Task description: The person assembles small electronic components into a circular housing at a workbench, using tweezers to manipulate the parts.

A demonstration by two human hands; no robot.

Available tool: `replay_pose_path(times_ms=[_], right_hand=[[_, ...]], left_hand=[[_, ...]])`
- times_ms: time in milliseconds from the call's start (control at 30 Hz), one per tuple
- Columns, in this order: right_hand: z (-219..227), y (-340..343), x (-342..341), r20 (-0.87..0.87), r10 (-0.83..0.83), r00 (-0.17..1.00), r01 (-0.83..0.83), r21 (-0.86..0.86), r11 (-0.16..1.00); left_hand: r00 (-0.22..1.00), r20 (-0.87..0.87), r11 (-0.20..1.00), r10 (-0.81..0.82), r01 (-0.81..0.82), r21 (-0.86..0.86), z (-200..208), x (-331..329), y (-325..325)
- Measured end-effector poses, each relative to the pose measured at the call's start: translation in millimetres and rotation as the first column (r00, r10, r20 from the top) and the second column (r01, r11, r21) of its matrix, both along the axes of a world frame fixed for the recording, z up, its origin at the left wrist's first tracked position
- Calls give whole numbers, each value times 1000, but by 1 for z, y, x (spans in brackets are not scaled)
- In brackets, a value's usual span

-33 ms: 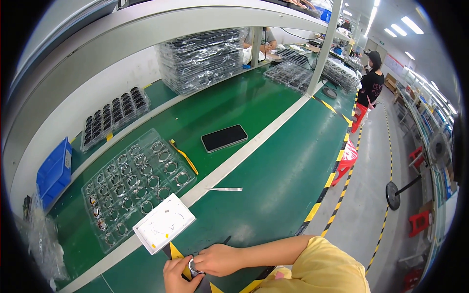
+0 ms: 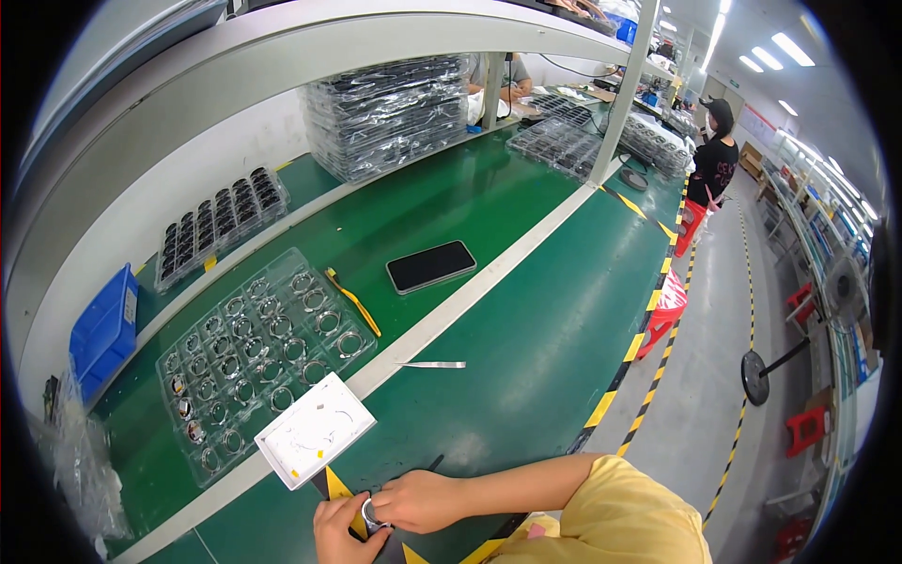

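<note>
At the bench's near edge my left hand (image 2: 343, 532) is closed, thumb and fingers around a small round silver-rimmed case (image 2: 369, 515). From the right, my right hand (image 2: 419, 500) reaches over with curled fingers pressed on the same part; its underside is hidden. Just beyond my hands sits a white shallow box (image 2: 349, 411) with small bits inside. A clear plastic tray (image 2: 293, 263) with rows of silver rings lies farther left. Tweezers (image 2: 440, 365) rest on the green mat, and a yellow toothbrush (image 2: 358, 305) lies beside the tray.
A black-screened phone (image 2: 431, 267) lies mid-bench. Behind stand a stack of clear trays (image 2: 385, 117), a tray of dark round parts (image 2: 222, 224) and a blue bin (image 2: 105, 329). A shelf post (image 2: 624, 103) rises at the far right. Another person (image 2: 714, 160) is beside the aisle.
</note>
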State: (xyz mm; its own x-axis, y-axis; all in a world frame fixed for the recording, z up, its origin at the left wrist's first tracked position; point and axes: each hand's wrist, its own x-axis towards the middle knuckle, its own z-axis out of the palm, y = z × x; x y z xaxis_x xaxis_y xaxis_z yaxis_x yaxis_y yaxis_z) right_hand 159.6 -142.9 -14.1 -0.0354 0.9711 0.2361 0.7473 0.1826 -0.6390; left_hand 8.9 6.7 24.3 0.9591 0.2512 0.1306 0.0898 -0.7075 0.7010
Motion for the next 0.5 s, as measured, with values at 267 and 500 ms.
replay_pose_path(times_ms=[267,500], right_hand=[[-6,2,-14,72,-118,990,113,76,991],[-5,0,-7,48,-50,998,46,73,996]], left_hand=[[1000,-9,997,23,-22,69,-16,-4,5],[1000,3,998,30,-30,63,-14,-1,1]])
